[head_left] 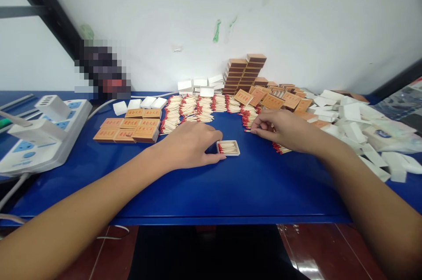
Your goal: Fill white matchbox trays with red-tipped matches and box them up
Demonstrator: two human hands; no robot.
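A small white matchbox tray [233,154] lies on the blue table with red-headed matches laid side by side in it. My left hand [189,146] grips its left end between thumb and forefinger. My right hand [280,126] is at the right end of the row of loose matches [249,117], its fingertips pinched on matches there; how many they hold is hidden. Under that hand, a few more matches [280,149] stick out. Piles of matches [188,106] run along the back, beyond my left hand.
Orange matchboxes [128,128] lie in rows at the left, and a tall stack of matchboxes [244,73] leans near the wall. Loose matchboxes [273,100] and heaped white trays [354,115] fill the right. A power strip [70,132] with chargers stands at the far left.
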